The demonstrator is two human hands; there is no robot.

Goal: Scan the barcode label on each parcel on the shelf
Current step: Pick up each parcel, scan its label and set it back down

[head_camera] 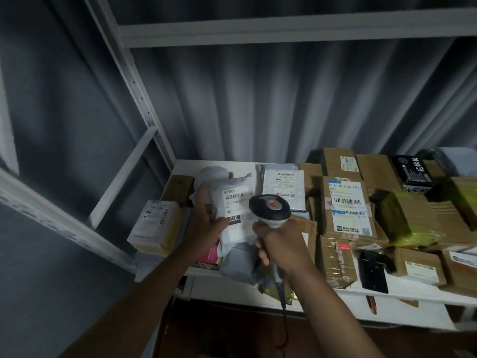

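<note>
Scanning appears under way: right hand [280, 248] grips the barcode scanner [269, 209] over the white poly mailer [233, 215], which left hand [206, 223] holds; cardboard parcels [346, 205] right of it apparently remain.

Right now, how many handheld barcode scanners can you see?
1. The black-and-white handheld barcode scanner is gripped in the right hand, aimed at the white plastic mailer bag held by the left hand. Others may lie hidden.

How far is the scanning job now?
Done: the picture cannot show which parcels are already scanned. In hand: the left hand holds a white bag with its label up, and the right hand aims the scanner at it. Left: probably the brown boxes.
</note>
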